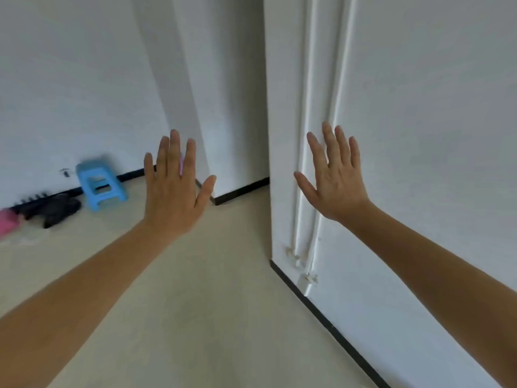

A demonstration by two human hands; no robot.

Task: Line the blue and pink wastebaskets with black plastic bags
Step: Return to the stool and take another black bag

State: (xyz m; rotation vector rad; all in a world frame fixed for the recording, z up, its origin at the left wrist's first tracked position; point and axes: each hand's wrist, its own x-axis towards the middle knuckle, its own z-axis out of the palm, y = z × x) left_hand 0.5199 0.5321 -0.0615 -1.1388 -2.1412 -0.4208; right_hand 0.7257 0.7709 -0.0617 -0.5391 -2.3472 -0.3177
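Grip: none taken. Left hand [174, 186] and right hand [337, 182] both held up in front, palms away, fingers spread wide, holding nothing. Neither touches the wall or anything else that I can make out.

Setting: pale beige floor [195, 303], white walls with a black skirting strip, a projecting white wall corner [282, 135] with painted-over conduit just behind the right hand.

Task things: far left, against the wall, a dark heap [53, 208] lies on the floor, probably the black plastic bags, though it is blurred and could be something else. Touching its left end, a pink object [7, 224] is cut by the frame edge; possibly the pink wastebasket, cannot confirm. A small light-blue plastic stool [99, 184] stands just right of the heap. No blue wastebasket identifiable. A sliver of lilac shows behind the left-hand fingers; unreadable.

Relative position: heap sits well apart from both hands, lower and to the left, nearer the left hand.

Handling, as judgement: thin bags would be light, limp and slippery, and cling together. Best taken by pinching one layer at the open edge, then shaken out. Baskets likely light and rigid; steady by the rim.

Task looks unstarted.
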